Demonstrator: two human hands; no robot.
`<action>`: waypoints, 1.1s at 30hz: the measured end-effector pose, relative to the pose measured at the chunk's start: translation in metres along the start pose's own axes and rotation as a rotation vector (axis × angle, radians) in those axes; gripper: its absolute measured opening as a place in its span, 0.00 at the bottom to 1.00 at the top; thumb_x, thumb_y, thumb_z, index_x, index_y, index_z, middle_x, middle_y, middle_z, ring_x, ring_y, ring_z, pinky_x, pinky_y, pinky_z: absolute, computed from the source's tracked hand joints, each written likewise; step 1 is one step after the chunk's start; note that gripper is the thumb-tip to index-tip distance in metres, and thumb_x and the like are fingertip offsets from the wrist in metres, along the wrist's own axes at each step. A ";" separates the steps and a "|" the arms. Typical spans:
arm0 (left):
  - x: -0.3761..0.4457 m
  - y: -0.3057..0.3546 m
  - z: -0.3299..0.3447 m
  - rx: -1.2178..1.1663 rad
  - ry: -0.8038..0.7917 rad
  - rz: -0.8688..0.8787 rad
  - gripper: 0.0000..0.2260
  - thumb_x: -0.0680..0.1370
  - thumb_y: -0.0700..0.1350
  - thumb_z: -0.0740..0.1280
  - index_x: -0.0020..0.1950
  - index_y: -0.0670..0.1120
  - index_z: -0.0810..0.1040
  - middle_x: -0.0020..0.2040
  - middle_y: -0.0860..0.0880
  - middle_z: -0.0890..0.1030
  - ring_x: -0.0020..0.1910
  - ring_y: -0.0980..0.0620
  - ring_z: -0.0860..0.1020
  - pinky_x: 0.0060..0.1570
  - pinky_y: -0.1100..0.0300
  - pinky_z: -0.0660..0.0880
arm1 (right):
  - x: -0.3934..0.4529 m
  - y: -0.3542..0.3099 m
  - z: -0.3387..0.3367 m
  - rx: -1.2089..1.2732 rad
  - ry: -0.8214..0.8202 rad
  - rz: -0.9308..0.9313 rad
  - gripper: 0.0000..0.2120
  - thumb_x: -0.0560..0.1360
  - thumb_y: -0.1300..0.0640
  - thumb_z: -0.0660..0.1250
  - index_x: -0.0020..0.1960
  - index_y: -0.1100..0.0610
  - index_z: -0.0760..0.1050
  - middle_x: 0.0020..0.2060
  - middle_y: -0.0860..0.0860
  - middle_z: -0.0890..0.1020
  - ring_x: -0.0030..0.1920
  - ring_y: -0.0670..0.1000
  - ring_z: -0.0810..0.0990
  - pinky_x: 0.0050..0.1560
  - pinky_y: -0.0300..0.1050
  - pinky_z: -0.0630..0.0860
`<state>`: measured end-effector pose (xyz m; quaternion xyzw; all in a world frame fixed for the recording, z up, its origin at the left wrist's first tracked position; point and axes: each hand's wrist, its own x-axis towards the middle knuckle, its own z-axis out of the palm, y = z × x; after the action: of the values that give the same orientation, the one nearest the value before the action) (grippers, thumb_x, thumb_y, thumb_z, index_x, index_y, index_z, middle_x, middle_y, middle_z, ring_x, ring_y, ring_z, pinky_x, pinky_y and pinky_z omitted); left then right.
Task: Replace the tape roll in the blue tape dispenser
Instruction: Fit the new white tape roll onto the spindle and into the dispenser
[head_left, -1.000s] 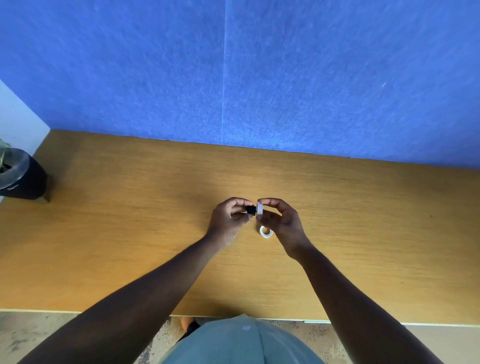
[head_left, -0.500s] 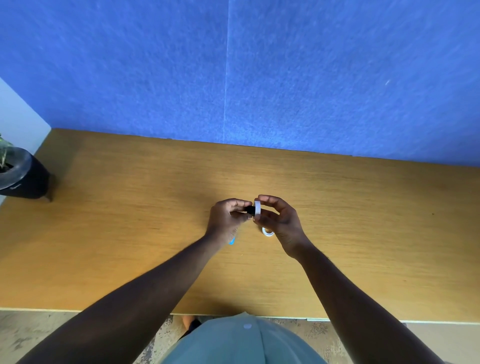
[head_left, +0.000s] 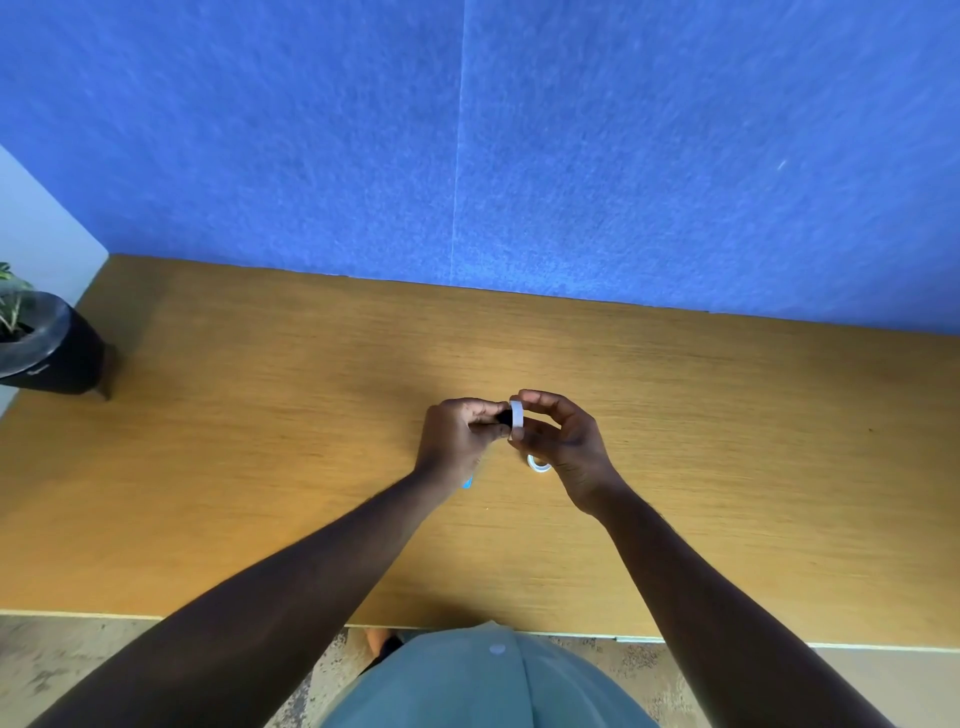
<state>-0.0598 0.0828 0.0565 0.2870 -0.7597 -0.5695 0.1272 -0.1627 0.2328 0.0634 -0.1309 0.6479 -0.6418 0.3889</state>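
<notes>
Both hands meet above the middle of the worktop (head_left: 260, 467). The right hand (head_left: 563, 441) pinches a white tape roll (head_left: 516, 420) on edge between thumb and fingers. The left hand (head_left: 454, 439) grips a small black part (head_left: 503, 417) that touches the roll's side. A second roll (head_left: 537, 464) lies flat below the right hand. A blue sliver, perhaps the dispenser (head_left: 468, 483), peeks out under the left wrist. A potted plant (head_left: 47, 345) stands far left.

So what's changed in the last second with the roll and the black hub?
The right hand has brought the white tape roll up against the small black piece pinched by the left hand; a gap showed between them a second ago. Both grips are unchanged. The second roll still lies on the desk.
</notes>
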 end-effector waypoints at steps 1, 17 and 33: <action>-0.001 0.000 0.001 0.010 -0.002 0.019 0.15 0.75 0.37 0.77 0.62 0.40 0.85 0.55 0.45 0.88 0.54 0.53 0.86 0.56 0.65 0.81 | 0.001 -0.001 0.001 -0.011 0.010 -0.003 0.24 0.73 0.68 0.78 0.67 0.59 0.78 0.61 0.58 0.85 0.63 0.64 0.83 0.57 0.63 0.76; -0.004 0.005 0.014 0.181 -0.065 0.011 0.20 0.83 0.36 0.65 0.76 0.41 0.73 0.67 0.45 0.83 0.67 0.50 0.81 0.65 0.63 0.75 | 0.006 -0.002 0.013 -0.116 0.104 -0.058 0.24 0.72 0.69 0.78 0.65 0.56 0.80 0.61 0.51 0.86 0.61 0.51 0.86 0.64 0.58 0.82; -0.005 0.009 0.005 -0.186 -0.019 -0.219 0.13 0.75 0.40 0.75 0.58 0.50 0.86 0.49 0.55 0.88 0.50 0.59 0.85 0.52 0.64 0.80 | 0.004 0.007 0.018 -0.322 0.051 -0.093 0.19 0.83 0.71 0.64 0.72 0.60 0.78 0.55 0.52 0.85 0.44 0.37 0.82 0.44 0.31 0.76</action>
<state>-0.0609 0.0916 0.0645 0.3499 -0.6687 -0.6508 0.0832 -0.1509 0.2179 0.0575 -0.2050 0.7452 -0.5502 0.3163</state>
